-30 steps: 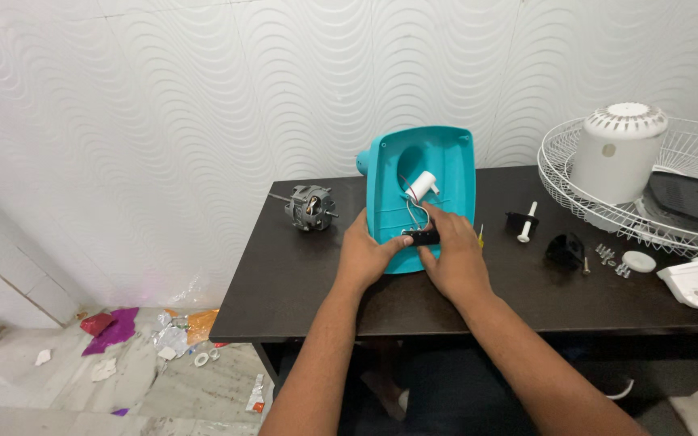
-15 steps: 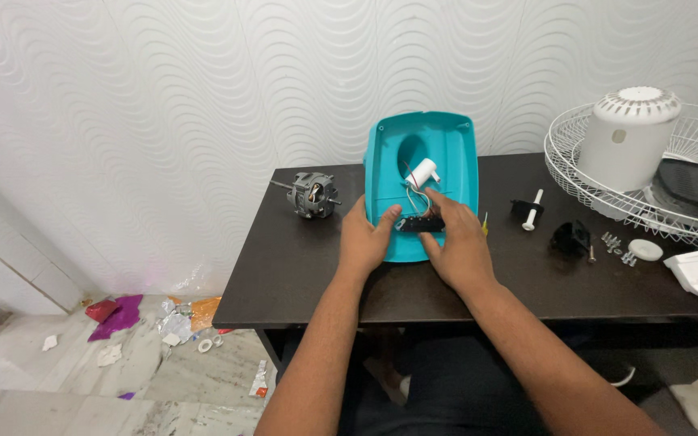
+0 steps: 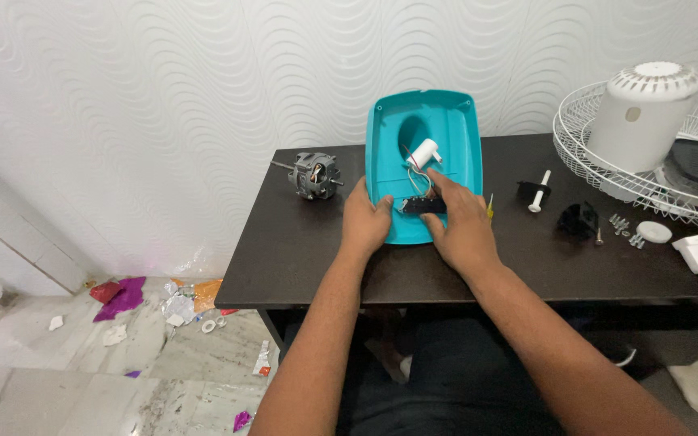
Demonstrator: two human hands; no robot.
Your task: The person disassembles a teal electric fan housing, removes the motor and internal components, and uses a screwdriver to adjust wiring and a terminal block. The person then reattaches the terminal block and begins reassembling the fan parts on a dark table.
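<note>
Teal housing (image 3: 438,133) now stood steeper against the far wall than a second ago, open side facing near; left hand (image 3: 365,222) and right hand (image 3: 462,226) drawn slightly nearer.

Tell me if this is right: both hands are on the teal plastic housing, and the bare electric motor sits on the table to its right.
Not quite. The head view shows the electric motor left of the teal housing, not right. Both the left hand and right hand are on the housing.

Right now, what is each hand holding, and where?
The left hand grips the teal housing at its near-left edge. The right hand pinches the small black part inside it.
</note>
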